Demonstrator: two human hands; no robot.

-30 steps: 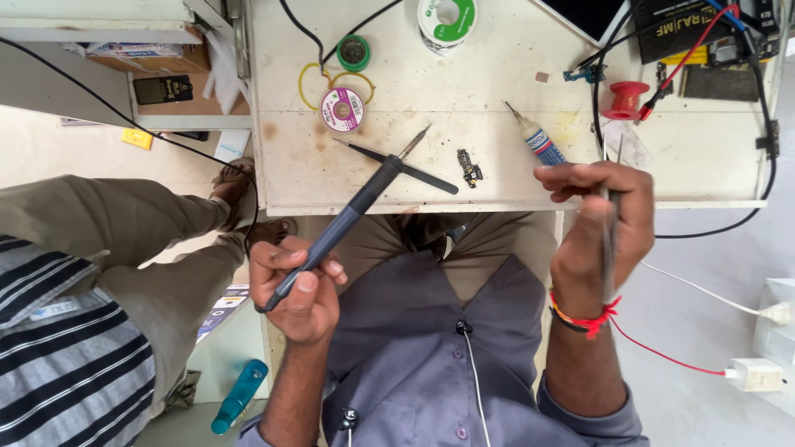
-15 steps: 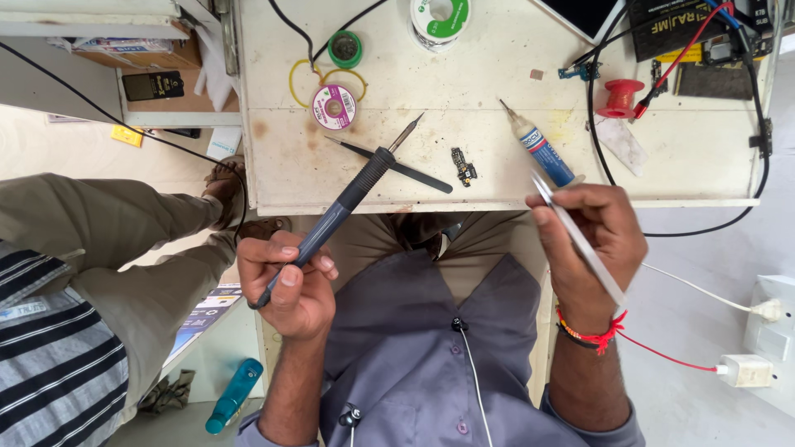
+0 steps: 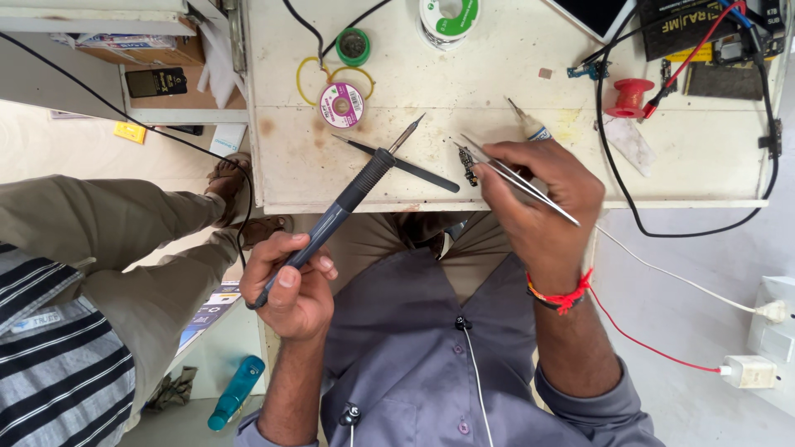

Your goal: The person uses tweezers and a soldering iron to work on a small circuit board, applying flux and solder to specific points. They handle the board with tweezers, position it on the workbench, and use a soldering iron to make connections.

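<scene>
Tweezers (image 3: 517, 178), thin and silvery, are pinched between the fingers of the right hand (image 3: 542, 203), and their points come down beside a small dark metal part (image 3: 469, 164) lying on the white worktable (image 3: 497, 91) near its front edge; whether the tips already touch that part cannot be told. The left hand (image 3: 290, 285) is clenched around the grip of a soldering iron (image 3: 344, 203), held off the front of the table with its bare tip (image 3: 407, 132) raised over the surface, apart from the part. Judging from this, the joining work looks barely started: both tools are in hand, the part lies loose on the table, and the iron has yet to be brought to it. Just beside the part lies a black pointed tool (image 3: 397, 160), and behind the right hand a pen-like applicator (image 3: 530, 124) pokes out. Farther back sit a pink-faced reel (image 3: 342, 105), a green ring (image 3: 354, 45), a solder spool (image 3: 447, 15) and a red spool (image 3: 631, 95) amid black and red cables (image 3: 662, 223). The part sits close to the table's front edge, so there is little margin there, while the bare stretch of table between the two tools offers room to work. On the left, another person's trouser leg (image 3: 108, 223) and striped sleeve (image 3: 58, 364) crowd the space beside the left elbow.
</scene>
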